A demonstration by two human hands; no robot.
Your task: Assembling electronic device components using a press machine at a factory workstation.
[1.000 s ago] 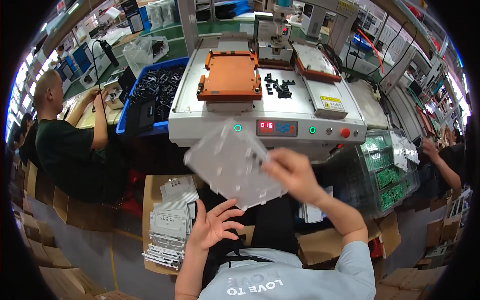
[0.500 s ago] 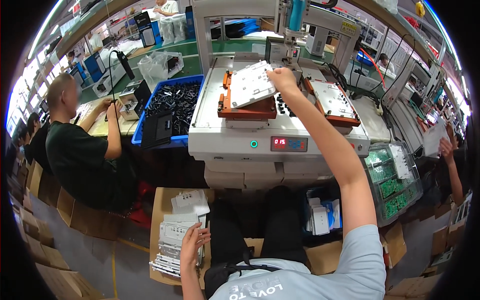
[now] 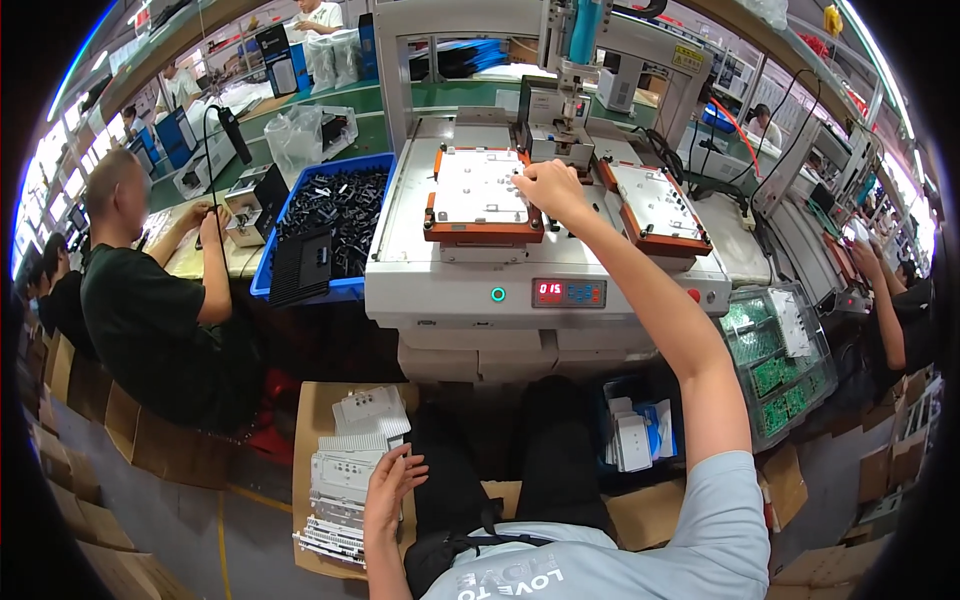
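A white flat panel (image 3: 480, 188) with small raised fittings lies in an orange-brown fixture (image 3: 484, 234) on the machine's bed. My right hand (image 3: 556, 190) is at the panel's right edge, its fingers bent and closed on that edge; the fingertips are partly hidden. To the right, a second orange-brown fixture (image 3: 673, 243) holds another white panel (image 3: 655, 200). My left hand (image 3: 392, 488) hangs with its fingers apart and nothing in it. It is beside several stacked white panels (image 3: 345, 475) in a cardboard box (image 3: 310, 430) by my left leg.
The white machine (image 3: 440, 285) has a head (image 3: 575, 95) above the bed. A blue bin (image 3: 345, 285) of small black parts stands left, near a seated co-worker (image 3: 150, 290). On the right are a clear tray (image 3: 815, 365) with green circuit boards and a dark bin (image 3: 610, 395) with white pieces.
The white panel was tilted above the left fixture and now lies flat in it. My right hand has come down and slightly left with it. My left hand has barely moved.
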